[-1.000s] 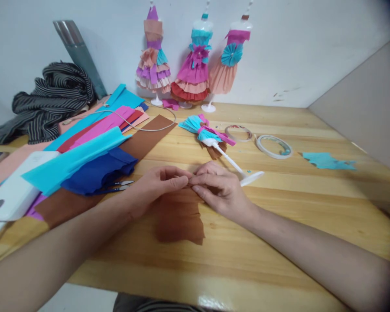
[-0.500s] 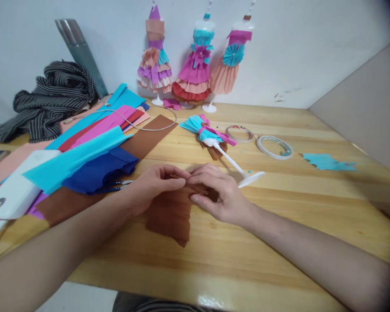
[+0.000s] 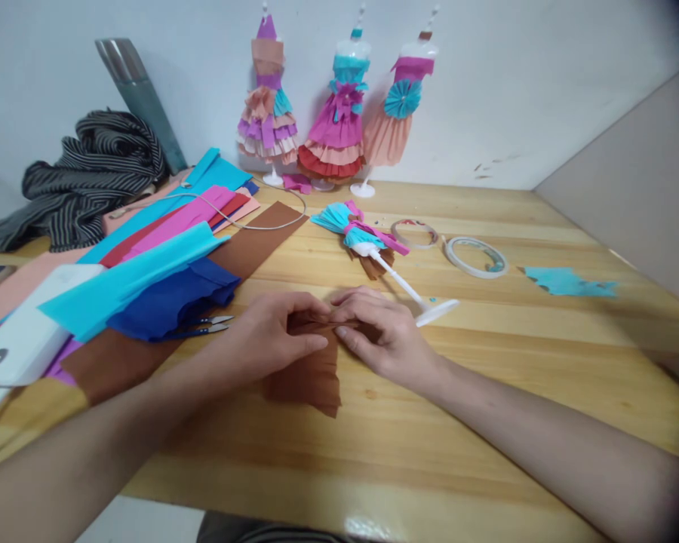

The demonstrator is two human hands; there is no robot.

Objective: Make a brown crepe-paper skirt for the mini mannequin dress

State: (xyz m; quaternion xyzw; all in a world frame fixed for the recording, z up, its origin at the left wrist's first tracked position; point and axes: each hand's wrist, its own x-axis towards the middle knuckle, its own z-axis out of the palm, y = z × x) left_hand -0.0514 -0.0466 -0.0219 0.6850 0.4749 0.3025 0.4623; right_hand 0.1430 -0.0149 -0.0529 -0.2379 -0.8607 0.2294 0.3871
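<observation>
Between my hands is a piece of brown crepe paper (image 3: 308, 381), its upper edge gathered into narrow folds and its flat part hanging toward me. My left hand (image 3: 283, 328) is closed on the folded edge from the left, thumb below and fingers above. From the right, my right hand (image 3: 382, 328) pinches the same folds, its fingertips close to the left ones. Just beyond lies a small white dress-form stand (image 3: 407, 280) on its side, dressed in turquoise and magenta paper (image 3: 354, 226). Thread snips (image 3: 204, 328) rest left of my left hand.
Several coloured crepe sheets (image 3: 136, 279) and a white box-shaped device (image 3: 31, 320) cover the left side. Dressed forms (image 3: 331, 121) stand against the wall. Two tape rolls (image 3: 475, 256) and a turquoise scrap (image 3: 569, 282) lie at right. A striped cloth (image 3: 93, 177) and bottle (image 3: 147, 105) are behind.
My left thumb and fingers have parted slightly and shifted along the folded edge. The brown paper's hanging part has moved a little right and up. More of the snips shows.
</observation>
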